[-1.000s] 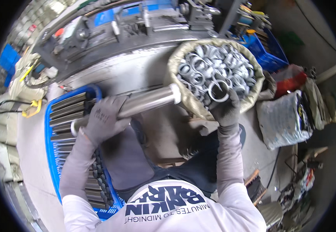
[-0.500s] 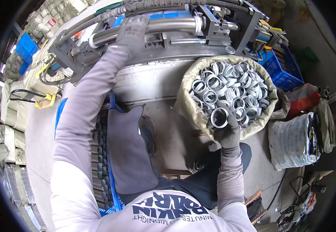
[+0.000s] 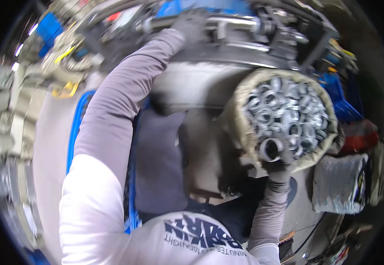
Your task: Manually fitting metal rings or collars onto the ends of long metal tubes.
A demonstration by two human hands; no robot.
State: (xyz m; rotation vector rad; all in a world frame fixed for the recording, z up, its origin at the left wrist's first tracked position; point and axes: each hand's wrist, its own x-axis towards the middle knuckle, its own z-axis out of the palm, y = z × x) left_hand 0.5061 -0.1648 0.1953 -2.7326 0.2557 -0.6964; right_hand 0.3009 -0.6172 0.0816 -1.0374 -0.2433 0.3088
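Note:
My left hand (image 3: 193, 27), in a dark grey glove, is closed over a shiny metal tube (image 3: 235, 20) that lies across the machine (image 3: 240, 55) at the far side. Motion blur softens its fingers. Low at the near edge of a woven sack (image 3: 234, 110), my gloved right hand (image 3: 278, 167) grips a pale ring (image 3: 261, 151), its round opening facing up. Behind it the sack is filled with many similar grey-white rings (image 3: 284, 104).
A blue crate (image 3: 73, 132) stands to the left, beside a grey padded sheet (image 3: 161, 163). Right of the sack are another blue bin (image 3: 344, 104), a red bag (image 3: 362, 136) and a whitish package (image 3: 338, 183). Wrapped bundles (image 3: 21, 106) are stacked at far left.
The whole view has shifted, so the scene sits further right and is blurred. My left hand stays over the tube, which now appears further from me. My right hand keeps the ring by the sack.

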